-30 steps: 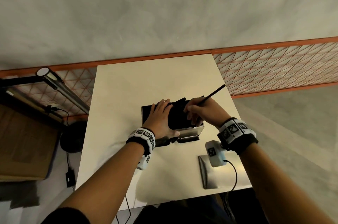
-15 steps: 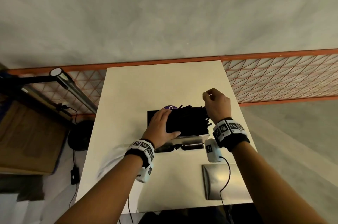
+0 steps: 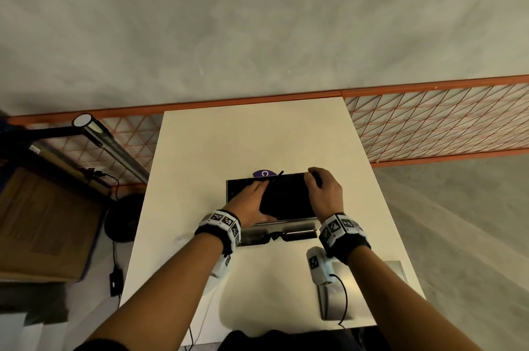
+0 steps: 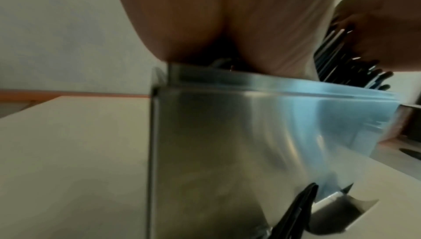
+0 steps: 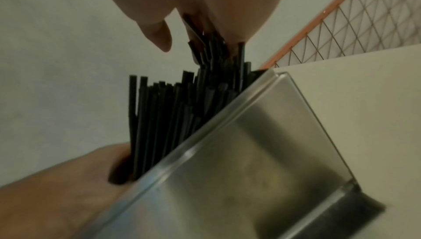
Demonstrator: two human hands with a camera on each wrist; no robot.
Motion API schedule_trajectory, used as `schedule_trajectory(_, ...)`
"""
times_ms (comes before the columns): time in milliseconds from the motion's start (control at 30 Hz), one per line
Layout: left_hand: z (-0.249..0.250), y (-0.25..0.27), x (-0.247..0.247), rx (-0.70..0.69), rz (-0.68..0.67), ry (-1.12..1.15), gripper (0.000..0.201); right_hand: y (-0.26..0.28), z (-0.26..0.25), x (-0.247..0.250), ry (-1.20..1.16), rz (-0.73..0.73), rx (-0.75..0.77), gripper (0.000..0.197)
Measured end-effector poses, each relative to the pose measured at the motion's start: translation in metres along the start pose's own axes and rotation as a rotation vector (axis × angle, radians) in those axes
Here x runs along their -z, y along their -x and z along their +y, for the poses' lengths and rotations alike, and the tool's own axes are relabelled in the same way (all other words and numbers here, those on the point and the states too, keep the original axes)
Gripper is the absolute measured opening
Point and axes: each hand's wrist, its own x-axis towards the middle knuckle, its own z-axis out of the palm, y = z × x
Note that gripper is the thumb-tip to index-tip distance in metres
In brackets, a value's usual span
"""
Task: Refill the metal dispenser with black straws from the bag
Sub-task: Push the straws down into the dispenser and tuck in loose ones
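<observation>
The right hand (image 3: 325, 191) curls its fingers over the right end of the black straws (image 3: 289, 199), and the right wrist view shows the fingers (image 5: 159, 34) bent down onto the straw tips, pinching a few of them at the top of the bundle. The left hand (image 3: 249, 201) lies with fingers straight and flat along the left side of the same bundle, pressing it from that side; it grips nothing. The straws stand packed inside the open top of the metal dispenser (image 3: 286, 229), their uneven ends rising above its rim, and 1 straw (image 3: 277, 176) sticks out slanted at the far edge. The dispenser stands on a white table (image 3: 252, 138), near its middle. A purple label (image 3: 264, 173) peeks out just behind the dispenser's far edge; whether it belongs to the bag cannot be told. A flat metal lid (image 3: 332, 302) lies on the table's near right corner, well apart from the dispenser. An orange wire grid (image 3: 435, 121) runs along the far side of the table.
</observation>
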Motion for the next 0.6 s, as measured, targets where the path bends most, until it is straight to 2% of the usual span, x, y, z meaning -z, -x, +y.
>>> schedule_trajectory(100,-0.002,-0.004,-0.007,0.006,0.027,0.029,0.115,0.002,0.007,-0.003,0.037,0.025,0.053,0.028)
schedule_trajectory(267,-0.003,-0.008,-0.009,-0.016,0.059,0.029,0.112,-0.007,0.008,-0.004,0.026,0.026,0.059,0.019)
schedule_trajectory(467,0.009,-0.011,-0.012,-0.06,0.098,-0.017,0.098,-0.017,0.011,-0.002,-0.135,0.068,-0.089,0.02)
schedule_trajectory(600,0.021,-0.015,-0.01,-0.079,0.109,-0.143,0.097,-0.025,0.016,0.0,-0.201,0.098,-0.122,0.022)
